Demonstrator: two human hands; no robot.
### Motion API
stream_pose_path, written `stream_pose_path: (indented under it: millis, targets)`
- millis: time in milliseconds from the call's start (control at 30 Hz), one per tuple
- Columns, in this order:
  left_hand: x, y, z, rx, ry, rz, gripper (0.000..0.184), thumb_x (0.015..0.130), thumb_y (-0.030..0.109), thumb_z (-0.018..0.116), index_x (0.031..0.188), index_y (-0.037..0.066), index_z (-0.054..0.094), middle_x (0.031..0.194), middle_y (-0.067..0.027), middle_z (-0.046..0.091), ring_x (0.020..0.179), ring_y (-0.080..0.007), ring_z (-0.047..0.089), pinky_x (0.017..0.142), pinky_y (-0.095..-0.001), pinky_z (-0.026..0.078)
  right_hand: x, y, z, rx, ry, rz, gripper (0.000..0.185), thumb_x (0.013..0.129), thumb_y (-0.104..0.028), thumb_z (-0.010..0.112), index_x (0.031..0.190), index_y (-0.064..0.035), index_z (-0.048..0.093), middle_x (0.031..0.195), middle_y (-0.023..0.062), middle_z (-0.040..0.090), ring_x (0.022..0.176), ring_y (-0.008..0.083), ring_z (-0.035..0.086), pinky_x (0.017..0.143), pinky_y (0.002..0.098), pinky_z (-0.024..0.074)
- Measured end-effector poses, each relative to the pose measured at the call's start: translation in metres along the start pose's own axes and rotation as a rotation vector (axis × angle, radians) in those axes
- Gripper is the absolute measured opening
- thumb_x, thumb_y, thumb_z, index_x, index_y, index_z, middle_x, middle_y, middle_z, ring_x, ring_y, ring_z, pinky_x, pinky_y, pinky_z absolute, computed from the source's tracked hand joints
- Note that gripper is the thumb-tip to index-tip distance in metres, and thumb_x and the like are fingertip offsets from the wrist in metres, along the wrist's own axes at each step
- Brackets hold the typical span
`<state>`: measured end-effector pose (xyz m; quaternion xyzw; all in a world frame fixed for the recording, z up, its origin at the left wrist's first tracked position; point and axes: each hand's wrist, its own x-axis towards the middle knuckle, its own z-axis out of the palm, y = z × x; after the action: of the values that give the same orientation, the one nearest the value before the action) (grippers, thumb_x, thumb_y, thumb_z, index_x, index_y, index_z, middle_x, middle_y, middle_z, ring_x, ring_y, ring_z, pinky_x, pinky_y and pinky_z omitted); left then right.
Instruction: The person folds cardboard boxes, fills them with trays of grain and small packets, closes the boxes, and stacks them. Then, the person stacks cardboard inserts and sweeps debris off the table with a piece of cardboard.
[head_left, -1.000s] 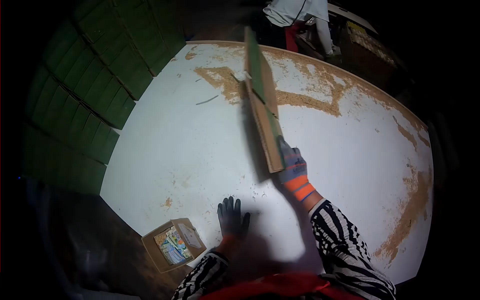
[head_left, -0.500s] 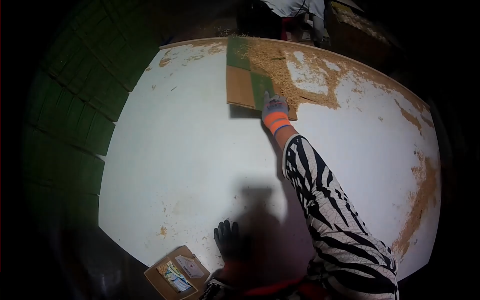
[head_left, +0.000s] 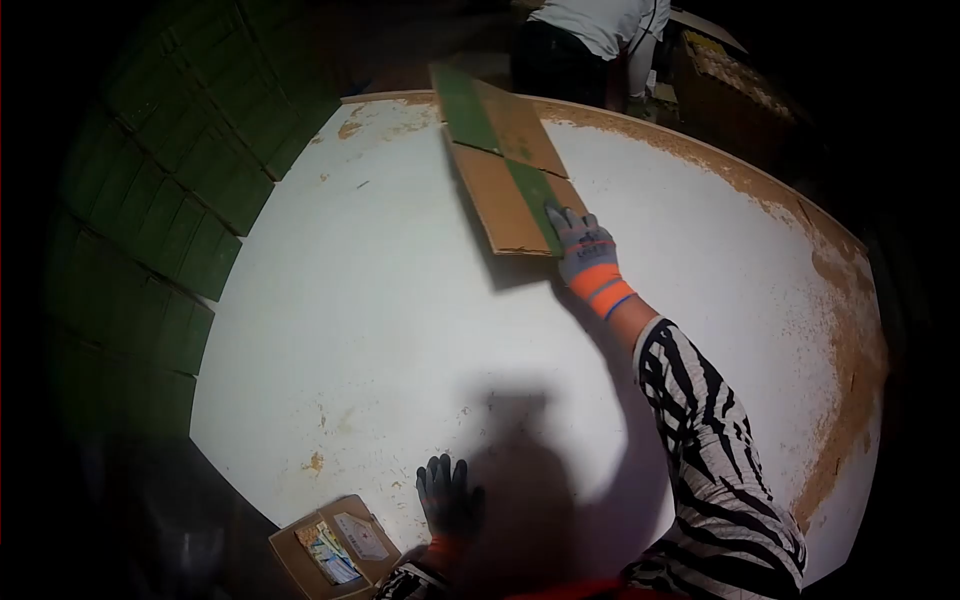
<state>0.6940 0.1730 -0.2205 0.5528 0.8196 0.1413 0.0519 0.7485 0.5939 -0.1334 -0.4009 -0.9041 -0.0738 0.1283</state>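
My right hand (head_left: 583, 245), in a grey glove with an orange cuff, grips the near right edge of a folded cardboard piece (head_left: 505, 180) with a green stripe. The cardboard is tilted over the far part of the white table (head_left: 400, 300), its shadow falling to the left. My left hand (head_left: 447, 500), in a dark glove, lies on the table near its front edge, fingers spread, holding nothing. Brown sawdust-like debris (head_left: 845, 400) lies along the right side and far edge of the table.
An open cardboard box (head_left: 300, 555) with printed packets stands at the front left, beside my left hand. Green stacked blocks (head_left: 150, 220) line the left side. Beyond the far edge a person (head_left: 590, 35) in a white top bends near a crate (head_left: 735, 80).
The cardboard in my right hand swung onto the far debris, then moved back slightly right. The debris patch in the far middle has largely gone from the white surface. My left hand stays near the front.
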Motion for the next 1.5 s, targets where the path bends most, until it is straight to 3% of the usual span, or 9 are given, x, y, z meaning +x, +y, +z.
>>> stream_pose_path:
  millis: [200,333,600,1000,1067,1133,1233,1333,1500]
  targets:
    - [0.006,-0.022,0.013,-0.016,-0.002,0.060,0.046,0.072,0.030,0.068,0.110,0.006,0.059,0.119,-0.0188,0.051,0.111,-0.0378,0.047,0.092,-0.0540,0.036,0.147,-0.230,0.116,0.057,-0.152,-0.431,0.050,0.089,-0.016,0.046,0.138,-0.0214,0.040,0.128,0.0095,0.051,0.117,0.0331,0.047,0.092,0.0474,0.0417]
    - [0.006,-0.025,0.015,-0.037,0.021,0.057,0.045,0.067,0.029,0.070,0.106,0.007,0.062,0.112,-0.0168,0.056,0.106,-0.0364,0.051,0.087,-0.0499,0.040,0.205,-0.231,0.127,0.092,-0.218,-0.321,0.049,0.091,-0.019,0.042,0.139,-0.0265,0.039,0.133,0.0086,0.048,0.126,0.0335,0.040,0.098,0.0472,0.0368]
    - [0.002,-0.011,0.009,0.024,0.000,0.099,0.061,0.063,0.020,0.070,0.119,0.005,0.050,0.121,-0.0217,0.048,0.108,-0.0434,0.047,0.089,-0.0590,0.036,0.204,0.018,0.147,0.043,0.007,0.066,0.046,0.089,-0.014,0.044,0.133,-0.0263,0.047,0.127,0.0074,0.053,0.116,0.0311,0.047,0.096,0.0408,0.0392]
    - [0.011,0.030,0.001,-0.051,0.050,-0.024,0.053,0.083,0.010,0.058,0.131,-0.004,0.040,0.137,-0.0282,0.036,0.130,-0.0451,0.027,0.109,-0.0544,0.021,-0.179,0.453,0.006,-0.281,0.036,0.394,0.051,0.079,-0.015,0.058,0.128,-0.0265,0.053,0.127,0.0048,0.056,0.110,0.0323,0.051,0.096,0.0375,0.0426]
    - [0.019,-0.051,0.045,0.663,0.151,0.370,0.052,0.083,0.009,0.057,0.130,-0.006,0.040,0.137,-0.0295,0.034,0.129,-0.0457,0.028,0.108,-0.0526,0.025,-0.203,0.456,0.154,-0.248,-0.072,0.594,0.055,0.080,-0.011,0.056,0.132,-0.0284,0.049,0.131,0.0057,0.053,0.116,0.0325,0.050,0.100,0.0375,0.0410]
    - [0.009,-0.035,0.064,0.152,0.129,-0.051,0.051,0.083,0.008,0.056,0.127,-0.010,0.041,0.136,-0.0300,0.033,0.127,-0.0451,0.031,0.105,-0.0518,0.029,-0.232,0.501,0.184,-0.353,-0.209,0.875,0.056,0.080,-0.007,0.052,0.132,-0.0278,0.050,0.129,0.0071,0.055,0.115,0.0321,0.051,0.099,0.0378,0.0416]
    - [0.037,-0.031,0.088,0.149,0.134,-0.030,0.052,0.083,0.008,0.056,0.128,-0.011,0.038,0.136,-0.0286,0.032,0.127,-0.0429,0.033,0.104,-0.0518,0.030,-0.233,0.502,0.171,-0.195,0.029,1.119,0.056,0.079,-0.006,0.049,0.131,-0.0260,0.052,0.122,0.0089,0.059,0.112,0.0311,0.054,0.093,0.0388,0.0454]
    - [0.071,-0.012,0.140,-0.219,0.262,-0.235,0.064,0.085,0.008,0.055,0.139,-0.003,0.023,0.139,-0.0244,0.031,0.128,-0.0392,0.034,0.104,-0.0514,0.031,-0.215,0.443,0.202,0.087,0.457,0.634,0.053,0.070,-0.003,0.051,0.121,-0.0161,0.057,0.118,0.0114,0.060,0.107,0.0361,0.053,0.096,0.0401,0.0416]
    - [0.078,-0.052,0.178,0.040,0.290,-0.127,0.045,0.091,0.000,0.045,0.134,-0.004,0.035,0.141,-0.0184,0.029,0.131,-0.0315,0.035,0.105,-0.0396,0.036,-0.297,0.192,0.140,0.433,0.172,0.103,0.048,0.079,-0.008,0.046,0.126,-0.0157,0.053,0.117,0.0100,0.055,0.093,0.0290,0.056,0.082,0.0422,0.0484]
